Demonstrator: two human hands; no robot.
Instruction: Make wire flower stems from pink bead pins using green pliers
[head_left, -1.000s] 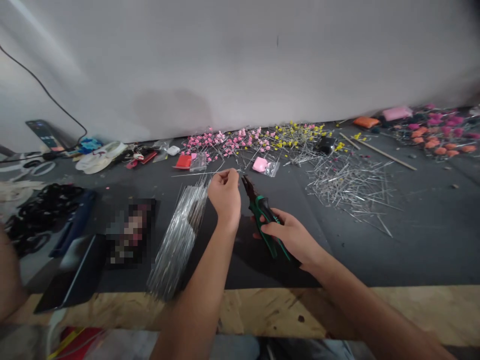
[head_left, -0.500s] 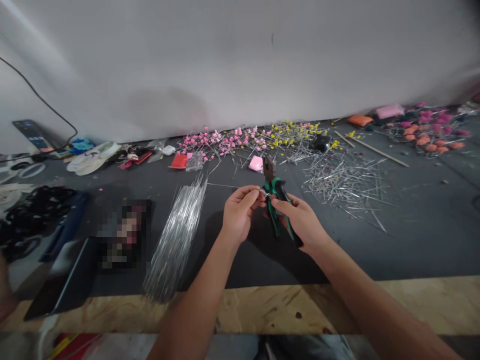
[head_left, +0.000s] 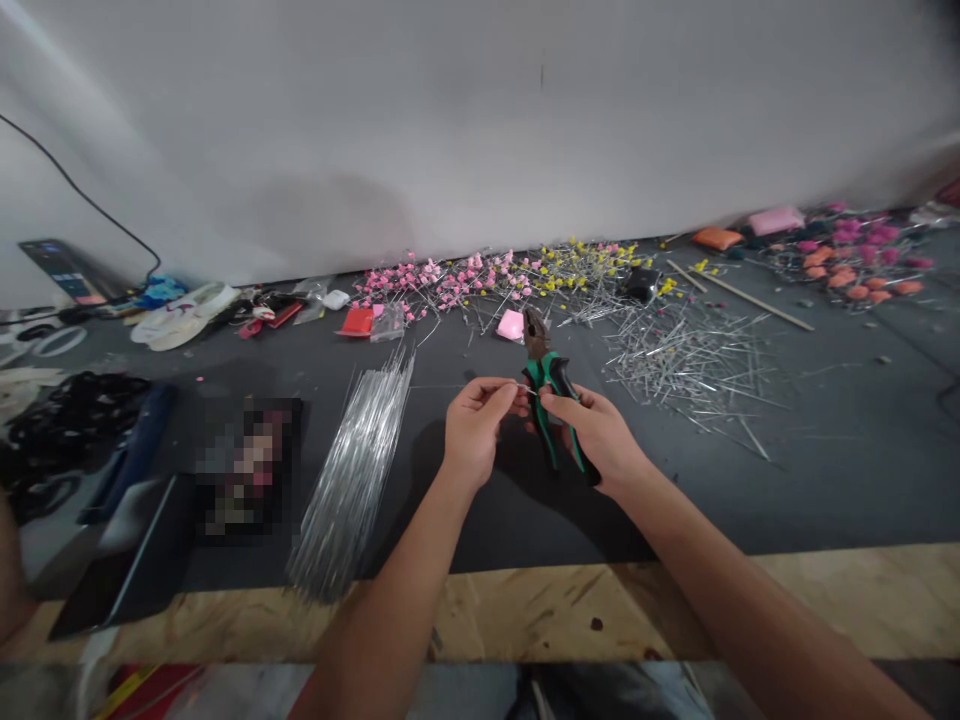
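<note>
My left hand (head_left: 480,425) is closed, pinching a thin metal wire (head_left: 439,387) between thumb and fingertips. One length of that wire runs out leftward over the dark table, and its short end shows in the gap between my hands. My right hand (head_left: 592,430) is wrapped round pliers (head_left: 555,372) with green and black handles, their jaws pointing up and away. The right thumb and fingertips also meet near the wire's short end; whether they grip it is hard to tell. A bundle of straight silver wires (head_left: 352,470) lies left of my left hand.
Behind my hands lie pink-tipped stems (head_left: 465,280), yellow-tipped stems (head_left: 585,268) and a pink packet (head_left: 511,325). Loose cut wires (head_left: 690,365) spread at right, near a wooden stick (head_left: 765,298). A dark tablet-like object (head_left: 124,570) sits at left front, with another person's arm (head_left: 11,580) beside it.
The wire's long end has dropped slightly toward the table, and its short end between my hands looks different, straighter than before. Both hands stay in nearly the same place, with the pliers still held.
</note>
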